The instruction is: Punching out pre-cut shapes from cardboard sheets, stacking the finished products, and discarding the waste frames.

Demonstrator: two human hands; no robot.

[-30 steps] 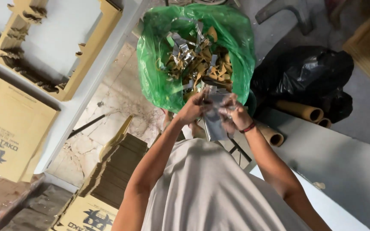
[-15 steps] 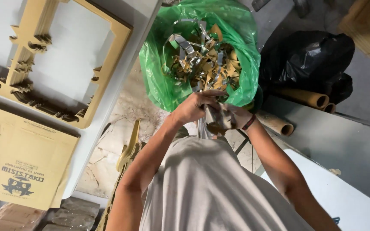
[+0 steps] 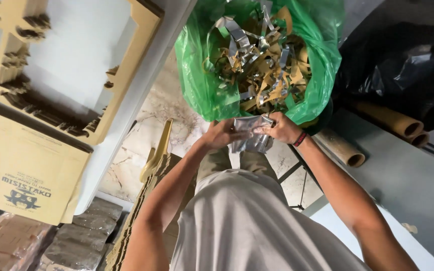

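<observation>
As the head camera looks straight down over the person's chest, both bare hands meet just below the rim of a green bag [image 3: 202,80]. The left hand [image 3: 223,134] and the right hand [image 3: 281,127] share one crumpled silver wad [image 3: 251,134], and the fingers of each hand are curled closed around its ends, left on the left edge, right on the top right corner. The wad is held up in the air in front of the body, close to the bag's near edge but not over its mouth, so it appears gripped from two sides to be squeezed or kept together. A dark band sits on the right wrist.

The bag stands open on the floor and is heaped with scraps [image 3: 267,65], silver and tan strips tangled together, which suggests it serves as a waste bin. Just to its right lies a black bag [image 3: 403,65], with cardboard tubes [image 3: 393,120] lying under it along a grey surface. To the left, a white counter [image 3: 76,60] carries punched-out cardboard frames [image 3: 136,55] and a flat printed carton [image 3: 26,175]. Beneath the left arm, a stack of cardboard sheets [image 3: 151,170] stands on edge on the floor.
</observation>
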